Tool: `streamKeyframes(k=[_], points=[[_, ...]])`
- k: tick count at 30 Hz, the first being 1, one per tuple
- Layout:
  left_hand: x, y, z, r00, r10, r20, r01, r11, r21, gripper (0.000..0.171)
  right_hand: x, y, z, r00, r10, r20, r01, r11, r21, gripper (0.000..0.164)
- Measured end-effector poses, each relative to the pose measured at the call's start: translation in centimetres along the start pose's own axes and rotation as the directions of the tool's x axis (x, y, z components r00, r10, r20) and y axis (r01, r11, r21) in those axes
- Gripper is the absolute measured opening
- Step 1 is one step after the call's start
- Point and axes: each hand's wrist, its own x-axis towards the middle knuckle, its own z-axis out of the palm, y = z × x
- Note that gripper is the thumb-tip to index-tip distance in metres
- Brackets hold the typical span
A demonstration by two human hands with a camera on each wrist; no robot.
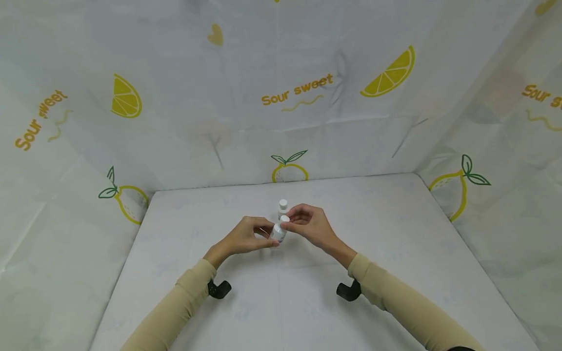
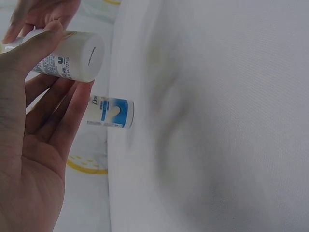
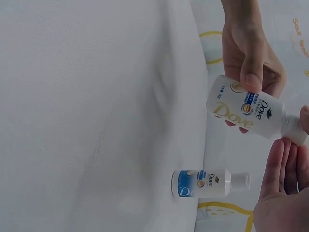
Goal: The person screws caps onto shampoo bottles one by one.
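Gripping tilted white bottle [image 3: 248, 110] in left hand [image 1: 246, 236], pinching its cap [image 3: 291, 129] with right hand [image 1: 312, 226], before upright blue-and-white bottle [image 3: 210, 183] toward table's [image 1: 281, 297] far edge.

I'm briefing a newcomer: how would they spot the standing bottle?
On the white table, a bare left hand and bare right hand hold a gold-lettered white plastic bottle. Beyond it stands the white-and-blue plastic bottle, set apart by its broad blue lower band.

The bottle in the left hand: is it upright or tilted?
Tilted: the held bottle leans toward the right hand; the other bottle stands straight.
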Motion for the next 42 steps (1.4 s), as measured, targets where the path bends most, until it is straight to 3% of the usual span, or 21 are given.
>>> streamKeyframes(k=[7, 17, 25, 32, 42], points=[[0.1, -0.1, 0.1, 1.000, 0.022, -0.009, -0.022, 1.000, 0.007, 0.030, -0.6, -1.7, 0.3, 1.000, 0.012, -0.016, -0.013, 1.000, -0.016, 0.033], [0.2, 0.3, -0.1, 1.000, 0.016, -0.011, -0.016, 1.000, 0.013, 0.030, 0.3, 1.0, 0.0, 1.000, 0.010, -0.021, -0.011, 1.000, -0.024, 0.034], [0.1, 0.0, 0.0, 1.000, 0.012, -0.021, -0.012, 1.000, 0.011, 0.029, 0.2, 1.1, -0.2, 1.000, 0.006, -0.014, -0.006, 1.000, -0.015, 0.039], [0.3, -2.9, 0.3, 1.000, 0.024, -0.003, -0.024, 1.000, 0.015, 0.032, 0.0, 1.0, -1.1, 0.998, 0.006, 0.066, -0.009, 0.999, 0.047, 0.038], [0.0, -3.0, 0.5, 0.997, 0.069, 0.030, -0.069, 0.997, 0.016, 0.032, -0.1, 1.3, -1.2, 0.980, 0.000, 0.199, -0.017, 0.996, 0.086, 0.035]])
